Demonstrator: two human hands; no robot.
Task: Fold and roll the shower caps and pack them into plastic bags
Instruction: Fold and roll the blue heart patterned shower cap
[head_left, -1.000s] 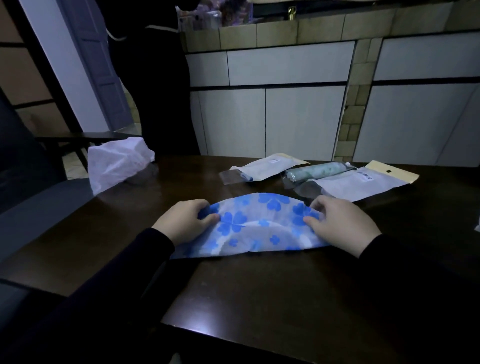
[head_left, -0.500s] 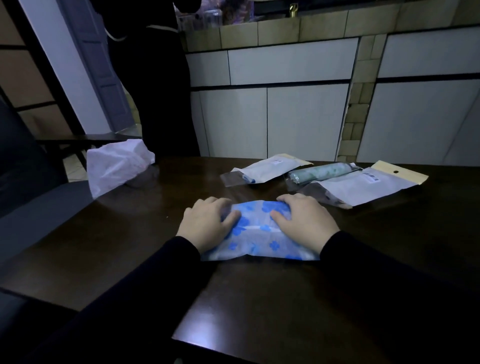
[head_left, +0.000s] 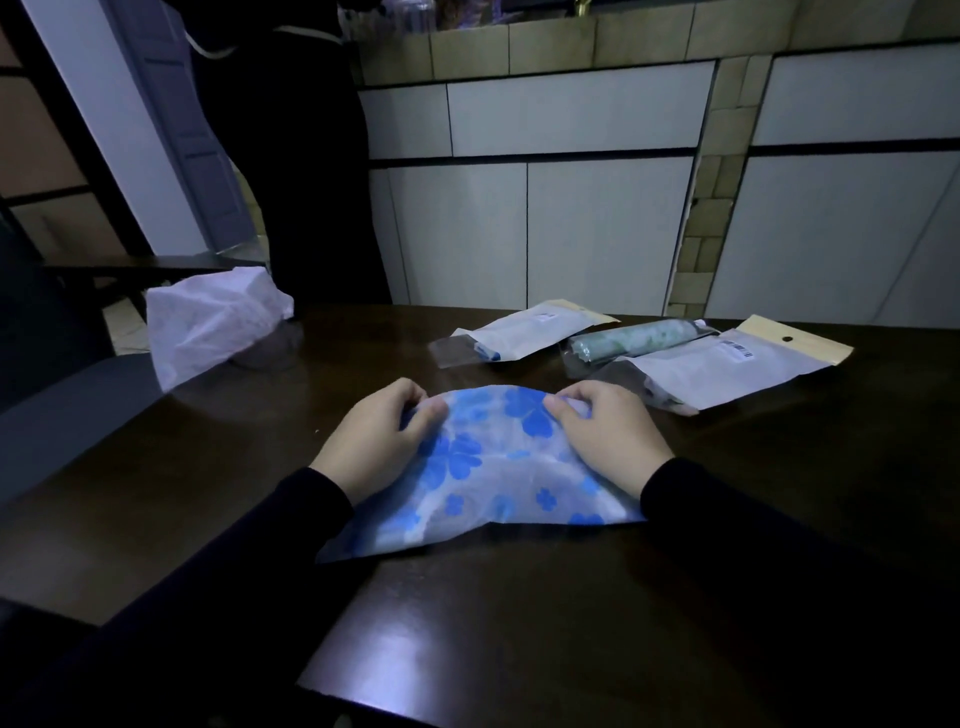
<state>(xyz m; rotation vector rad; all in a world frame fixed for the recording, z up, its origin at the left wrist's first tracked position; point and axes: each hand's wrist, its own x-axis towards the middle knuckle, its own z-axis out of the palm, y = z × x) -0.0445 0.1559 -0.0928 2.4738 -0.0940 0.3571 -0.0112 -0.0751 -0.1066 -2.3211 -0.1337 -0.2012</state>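
A translucent shower cap with blue clover prints (head_left: 488, 467) lies on the dark wooden table (head_left: 519, 623) in front of me. My left hand (head_left: 374, 436) pinches its far left edge, fingers curled into the plastic. My right hand (head_left: 608, 431) pinches the far right edge the same way. Behind the cap lie a plastic bag with a blue roll inside (head_left: 524, 332), a rolled green cap in a clear bag (head_left: 634, 338) and a larger white bag with a yellow header (head_left: 727, 364).
A crumpled white cap or bag (head_left: 208, 322) sits at the table's far left. A person in dark clothes (head_left: 291, 156) stands beyond the table's far edge. White cabinet doors (head_left: 571, 208) line the wall behind.
Half a second ago both hands pressed the cap into a narrow fold; now they have moved apart and grip its far edge, and the cap lies wider and longer toward me.
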